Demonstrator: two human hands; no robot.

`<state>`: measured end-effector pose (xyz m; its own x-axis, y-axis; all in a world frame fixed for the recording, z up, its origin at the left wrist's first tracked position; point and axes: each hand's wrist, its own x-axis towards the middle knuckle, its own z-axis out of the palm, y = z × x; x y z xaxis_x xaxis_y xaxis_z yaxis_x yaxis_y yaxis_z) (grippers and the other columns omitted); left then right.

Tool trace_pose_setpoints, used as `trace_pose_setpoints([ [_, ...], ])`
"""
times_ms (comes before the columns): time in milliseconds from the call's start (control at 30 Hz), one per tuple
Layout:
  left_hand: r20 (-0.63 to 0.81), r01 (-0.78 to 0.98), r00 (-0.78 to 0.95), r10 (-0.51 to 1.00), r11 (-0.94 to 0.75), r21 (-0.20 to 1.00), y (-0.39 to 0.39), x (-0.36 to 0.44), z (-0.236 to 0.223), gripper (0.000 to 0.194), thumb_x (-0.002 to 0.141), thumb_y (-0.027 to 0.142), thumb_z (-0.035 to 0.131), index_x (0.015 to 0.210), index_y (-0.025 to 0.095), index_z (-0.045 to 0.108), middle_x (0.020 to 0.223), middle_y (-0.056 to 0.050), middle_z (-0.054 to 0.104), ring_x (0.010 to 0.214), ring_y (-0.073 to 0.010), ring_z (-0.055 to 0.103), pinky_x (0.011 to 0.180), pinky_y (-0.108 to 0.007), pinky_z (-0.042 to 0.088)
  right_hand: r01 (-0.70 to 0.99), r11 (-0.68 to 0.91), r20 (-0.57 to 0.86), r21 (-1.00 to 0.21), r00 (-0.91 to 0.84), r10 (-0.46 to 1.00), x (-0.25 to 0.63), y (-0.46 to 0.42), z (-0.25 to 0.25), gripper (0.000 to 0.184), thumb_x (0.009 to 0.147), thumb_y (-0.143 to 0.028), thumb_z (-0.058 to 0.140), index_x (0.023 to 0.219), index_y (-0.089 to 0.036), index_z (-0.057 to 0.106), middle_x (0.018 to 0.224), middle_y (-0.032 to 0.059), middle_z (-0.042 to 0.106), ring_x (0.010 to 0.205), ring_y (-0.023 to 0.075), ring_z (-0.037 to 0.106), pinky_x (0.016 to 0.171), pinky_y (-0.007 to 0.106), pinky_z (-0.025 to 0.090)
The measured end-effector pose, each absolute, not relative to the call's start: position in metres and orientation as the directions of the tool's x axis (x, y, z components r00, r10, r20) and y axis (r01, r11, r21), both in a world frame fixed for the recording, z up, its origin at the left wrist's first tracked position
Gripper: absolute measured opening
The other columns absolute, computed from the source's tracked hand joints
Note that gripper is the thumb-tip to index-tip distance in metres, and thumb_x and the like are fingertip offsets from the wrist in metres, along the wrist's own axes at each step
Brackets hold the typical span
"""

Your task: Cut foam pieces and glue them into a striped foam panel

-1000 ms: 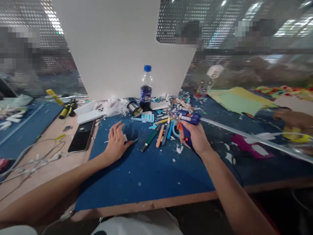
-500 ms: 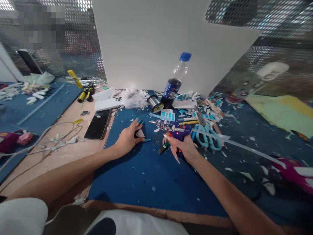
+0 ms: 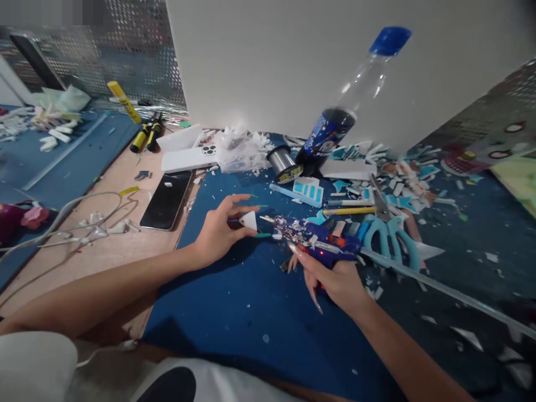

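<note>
Between the fingers of my left hand (image 3: 221, 230) is a small white piece (image 3: 249, 220), flat and roughly triangular with a dark spot. Its exact kind is too small to make out. My right hand (image 3: 335, 276) is wrapped around the handle of a purple glue gun (image 3: 316, 237), whose body is covered in white scraps and shows a small red light. The nozzle points left, close to the white piece; I cannot tell whether they touch. A long clear glue stick (image 3: 444, 290) sticks out of the gun's back end, passing beside light-blue scissors (image 3: 389, 243).
A blue-capped bottle (image 3: 330, 131) with dark drink leans beside a wire spool (image 3: 285, 163). White and blue scraps (image 3: 410, 173) lie at the back right. Left of the blue mat (image 3: 234, 318) are a black phone (image 3: 166, 201), a white phone case (image 3: 184, 160), yellow-black pliers (image 3: 146, 134) and a cable (image 3: 79, 218).
The white piece and the glue gun's nozzle have come closer together. My left hand has lifted the piece slightly. The camera view has shifted, and the bottle appears larger and further right.
</note>
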<state>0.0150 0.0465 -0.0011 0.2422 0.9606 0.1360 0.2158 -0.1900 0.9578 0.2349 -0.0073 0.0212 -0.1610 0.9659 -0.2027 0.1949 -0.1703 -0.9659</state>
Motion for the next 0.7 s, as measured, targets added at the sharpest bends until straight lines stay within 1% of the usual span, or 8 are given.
trace_pose_setpoints([
  [67,0.117,0.174,0.240,0.964,-0.161,0.972,0.0474,0.0147,-0.0022,0.051,0.071,0.017,0.073,0.116,0.016,0.050,0.106,-0.009,0.070,0.082,-0.0163,0.068,0.067,-0.024,0.058,0.224,-0.176,-0.216,-0.959,-0.172,0.961,0.2359,-0.0075,0.0198,0.051,0.081,-0.046,0.060,0.039,-0.020,0.045,0.033,-0.0011,0.048,0.028,0.0111,0.048,0.036,0.024,0.046],
  [167,0.166,0.211,0.239,0.957,-0.218,0.953,0.0477,0.0138,-0.0035,0.039,0.071,0.021,0.074,0.106,0.014,0.062,0.094,-0.008,0.071,0.081,-0.0169,0.066,0.066,-0.024,0.055,0.300,-0.156,-0.218,-0.941,-0.188,0.958,0.2367,-0.0080,0.0206,0.054,0.083,-0.045,0.057,0.037,-0.020,0.043,0.033,-0.0004,0.048,0.029,0.0110,0.049,0.039,0.024,0.047],
  [233,0.217,0.275,0.243,0.945,-0.282,0.919,0.0473,0.0131,-0.0035,0.036,0.070,0.025,0.076,0.103,0.014,0.067,0.082,-0.005,0.070,0.070,-0.0145,0.063,0.059,-0.022,0.052,0.345,-0.141,-0.220,-0.928,-0.202,0.954,0.2368,-0.0085,0.0218,0.054,0.083,-0.045,0.056,0.037,-0.020,0.043,0.033,-0.0002,0.048,0.030,0.0109,0.050,0.040,0.024,0.047],
  [300,0.244,0.333,0.255,0.936,-0.322,0.886,0.0471,0.0127,-0.0027,0.038,0.069,0.028,0.077,0.103,0.015,0.069,0.073,-0.003,0.067,0.060,-0.0114,0.057,0.054,-0.021,0.047,0.357,-0.136,-0.219,-0.924,-0.205,0.954,0.2363,-0.0091,0.0224,0.053,0.084,-0.045,0.056,0.038,-0.021,0.043,0.033,-0.0003,0.049,0.031,0.0111,0.051,0.040,0.023,0.048],
  [367,0.255,0.367,0.256,0.932,-0.338,0.867,0.0470,0.0126,-0.0016,0.039,0.068,0.029,0.077,0.104,0.015,0.069,0.071,-0.003,0.066,0.056,-0.0102,0.054,0.052,-0.021,0.045,0.344,-0.147,-0.224,-0.927,-0.196,0.955,0.2355,-0.0095,0.0220,0.053,0.083,-0.046,0.057,0.039,-0.021,0.042,0.034,-0.0006,0.048,0.031,0.0113,0.051,0.039,0.023,0.047],
  [533,0.270,0.407,0.258,0.927,-0.358,0.840,0.0477,0.0127,0.0005,0.040,0.068,0.027,0.077,0.106,0.015,0.069,0.071,-0.003,0.066,0.056,-0.0104,0.053,0.051,-0.021,0.045,0.308,-0.181,-0.241,-0.934,-0.171,0.955,0.2345,-0.0099,0.0202,0.050,0.080,-0.049,0.059,0.042,-0.021,0.043,0.034,-0.0013,0.046,0.029,0.0108,0.047,0.032,0.022,0.043],
  [700,0.281,0.442,0.277,0.919,-0.381,0.812,0.0483,0.0124,0.0024,0.039,0.068,0.024,0.078,0.105,0.016,0.069,0.071,-0.001,0.066,0.056,-0.0094,0.053,0.052,-0.020,0.045,0.307,-0.199,-0.262,-0.931,-0.182,0.948,0.2354,-0.0102,0.0212,0.050,0.081,-0.049,0.058,0.043,-0.020,0.044,0.036,-0.0018,0.046,0.031,0.0104,0.049,0.037,0.022,0.046],
])
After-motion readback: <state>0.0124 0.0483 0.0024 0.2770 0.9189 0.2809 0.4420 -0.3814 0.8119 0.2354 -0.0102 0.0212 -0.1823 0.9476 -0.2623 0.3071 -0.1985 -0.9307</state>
